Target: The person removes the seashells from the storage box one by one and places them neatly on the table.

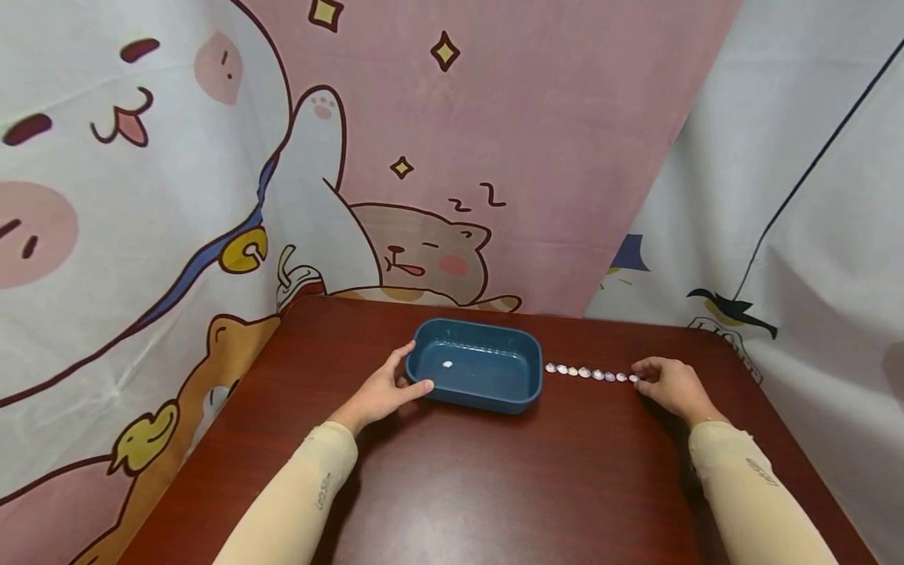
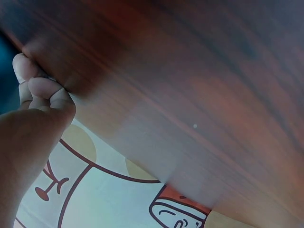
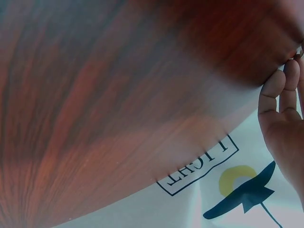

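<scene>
A dark blue rectangular tray (image 1: 473, 396) sits on the table, with one small white piece (image 1: 447, 364) on its floor. My left hand (image 1: 381, 390) grips the tray's left end, thumb at the near rim and fingers along the side. Rightward from the tray runs a straight row of several small, pale, shell-like pieces (image 1: 585, 373). At the row's right end, my right hand (image 1: 672, 384) pinches the last shell-like piece (image 1: 634, 378) between thumb and forefinger, down at the table surface. Both wrist views catch only part of each hand; the right wrist view hides the pinched piece.
The dark reddish-brown wooden table (image 1: 452, 486) spreads in front of me and to both sides. A cartoon-printed cloth (image 1: 551, 141) hangs close behind its back edge and along the left and right sides.
</scene>
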### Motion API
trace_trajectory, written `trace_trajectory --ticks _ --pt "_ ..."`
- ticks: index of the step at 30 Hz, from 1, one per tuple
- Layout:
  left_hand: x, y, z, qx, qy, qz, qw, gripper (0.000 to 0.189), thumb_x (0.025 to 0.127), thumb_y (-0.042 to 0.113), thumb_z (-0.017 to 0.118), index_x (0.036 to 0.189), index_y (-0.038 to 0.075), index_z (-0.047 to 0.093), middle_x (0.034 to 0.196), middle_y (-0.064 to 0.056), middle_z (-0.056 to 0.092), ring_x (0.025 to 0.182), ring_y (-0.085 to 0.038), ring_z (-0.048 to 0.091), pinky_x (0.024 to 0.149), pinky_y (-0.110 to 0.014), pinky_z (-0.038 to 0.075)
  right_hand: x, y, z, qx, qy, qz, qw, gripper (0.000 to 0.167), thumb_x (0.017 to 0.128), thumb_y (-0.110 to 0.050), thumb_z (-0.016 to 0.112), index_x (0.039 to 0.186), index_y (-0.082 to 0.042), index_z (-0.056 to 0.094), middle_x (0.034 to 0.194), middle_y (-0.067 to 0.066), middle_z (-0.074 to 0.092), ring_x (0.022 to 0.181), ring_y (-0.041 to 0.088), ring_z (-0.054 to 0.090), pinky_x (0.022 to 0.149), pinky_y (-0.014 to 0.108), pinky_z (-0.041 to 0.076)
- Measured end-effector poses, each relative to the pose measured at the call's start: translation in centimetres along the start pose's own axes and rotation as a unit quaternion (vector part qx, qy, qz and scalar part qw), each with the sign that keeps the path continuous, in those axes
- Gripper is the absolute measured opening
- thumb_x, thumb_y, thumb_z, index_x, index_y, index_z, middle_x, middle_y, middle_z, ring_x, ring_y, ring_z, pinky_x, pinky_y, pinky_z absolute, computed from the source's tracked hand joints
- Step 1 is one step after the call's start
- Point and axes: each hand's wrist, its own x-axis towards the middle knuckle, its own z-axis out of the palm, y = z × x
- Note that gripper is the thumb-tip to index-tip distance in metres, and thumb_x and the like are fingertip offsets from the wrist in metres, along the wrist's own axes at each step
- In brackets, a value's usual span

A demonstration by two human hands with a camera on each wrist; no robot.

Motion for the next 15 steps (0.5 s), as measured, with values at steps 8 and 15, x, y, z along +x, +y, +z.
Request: trace_trajectory --ticks 8,15 --pt "-0.09 0.05 -0.01 -0.003 -0.003 -0.001 1.0000 0.099 0.091 0.059 0.080 0.170 0.034 0.027 0.159 -0.018 0.054 0.118 -0.026 0.065 0.110 -0.053 0.052 0.03 -0.07 0.16 0.005 -0.006 0.003 1.0000 0.030 0.094 -0.012 0.079 0.120 0.002 0.075 0.110 0.021 0.078 0.097 0.032 0.072 0.085 0.051 0.060" --pt "-0.03 -0.01 0.03 -0.003 -0.003 -0.003 1.0000 0.100 0.090 0.061 0.080 0.170 0.035 0.026 0.162 -0.017 0.051 0.122 -0.027 0.065 0.115 -0.056 0.050 -0.01 -0.13 0.19 0.003 -0.005 0.004 1.0000 0.031 0.094 -0.013 0.079 0.121 0.002 0.074 0.111 0.022 0.077 0.097 0.033 0.072 0.085 0.050 0.059"
